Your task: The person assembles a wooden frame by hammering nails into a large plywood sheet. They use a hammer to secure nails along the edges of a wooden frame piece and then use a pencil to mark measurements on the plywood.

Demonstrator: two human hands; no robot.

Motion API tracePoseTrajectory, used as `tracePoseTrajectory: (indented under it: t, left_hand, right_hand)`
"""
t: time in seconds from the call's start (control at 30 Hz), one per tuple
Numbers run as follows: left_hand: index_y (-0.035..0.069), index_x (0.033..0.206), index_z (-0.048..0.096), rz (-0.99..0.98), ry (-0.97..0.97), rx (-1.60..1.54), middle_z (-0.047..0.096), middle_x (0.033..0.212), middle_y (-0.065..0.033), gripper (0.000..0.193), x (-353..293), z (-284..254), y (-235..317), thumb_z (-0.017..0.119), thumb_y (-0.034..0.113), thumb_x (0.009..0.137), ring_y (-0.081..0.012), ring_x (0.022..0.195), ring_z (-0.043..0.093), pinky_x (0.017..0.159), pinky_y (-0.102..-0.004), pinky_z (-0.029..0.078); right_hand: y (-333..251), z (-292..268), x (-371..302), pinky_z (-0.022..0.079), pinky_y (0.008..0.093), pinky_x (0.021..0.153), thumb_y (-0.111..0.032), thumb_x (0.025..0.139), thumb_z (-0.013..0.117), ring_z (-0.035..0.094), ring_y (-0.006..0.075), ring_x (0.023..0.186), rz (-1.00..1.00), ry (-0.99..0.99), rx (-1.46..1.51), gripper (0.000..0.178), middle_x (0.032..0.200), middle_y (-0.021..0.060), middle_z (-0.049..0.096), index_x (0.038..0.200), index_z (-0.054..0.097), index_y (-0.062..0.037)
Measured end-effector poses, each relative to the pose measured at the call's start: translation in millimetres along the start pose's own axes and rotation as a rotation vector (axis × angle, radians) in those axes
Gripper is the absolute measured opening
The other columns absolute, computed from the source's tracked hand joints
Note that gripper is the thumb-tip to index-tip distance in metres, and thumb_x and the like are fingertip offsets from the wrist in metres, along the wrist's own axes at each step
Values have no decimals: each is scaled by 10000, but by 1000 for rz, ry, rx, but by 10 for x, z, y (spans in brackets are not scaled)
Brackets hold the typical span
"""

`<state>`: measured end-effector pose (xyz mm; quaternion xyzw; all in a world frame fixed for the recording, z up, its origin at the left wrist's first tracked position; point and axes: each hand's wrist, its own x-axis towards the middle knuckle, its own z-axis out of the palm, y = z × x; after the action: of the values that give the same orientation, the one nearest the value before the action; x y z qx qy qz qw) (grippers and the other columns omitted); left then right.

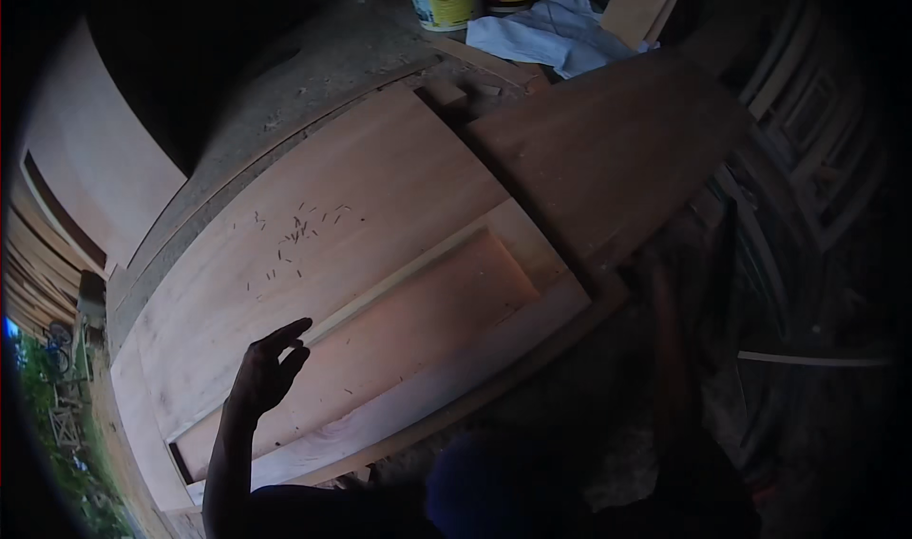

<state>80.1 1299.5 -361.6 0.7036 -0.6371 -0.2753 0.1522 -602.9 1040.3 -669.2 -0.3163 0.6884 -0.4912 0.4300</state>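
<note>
A large pale wooden panel lies before me, with a long recess framed by wood strips along its near side. Small dark slivers that look like nails are scattered on its flat upper part. Over the recess's left portion hovers my left hand, its thumb and forefinger apart, with nothing clearly visible between them. Deep shadow covers my right hand at the right, close to the near edge of a second, darker wooden board. Its fingers, and anything in them, cannot be made out.
Another panel stands at the left beside stacked boards. At the back are a yellow-and-white bucket, a white cloth or sack and leaning planks. Wooden frames stand at the far right.
</note>
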Motion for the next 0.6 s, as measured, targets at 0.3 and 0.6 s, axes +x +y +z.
tracePoseTrajectory:
  t: [0.3,0.6]
  left_hand:
    - [11,1282,617,103,-84,-26,724,1090,-145,365,386,231,474,613,58,920,-196,944,704,924,-364,514]
    - [-24,1060,641,118,-584,-634,683,880,-126,832,1206,1787,1816,281,720,967,-191,840,669,645,-302,514]
  right_hand:
    - [-485,27,68,495,477,934,-235,937,617,570,279,1126,-140,8,755,445,1215,112,570,1327,490,-65]
    - [-1763,629,-1248,480,495,975,-196,984,568,560,297,1154,-127,203,716,366,1256,128,563,1319,491,-70]
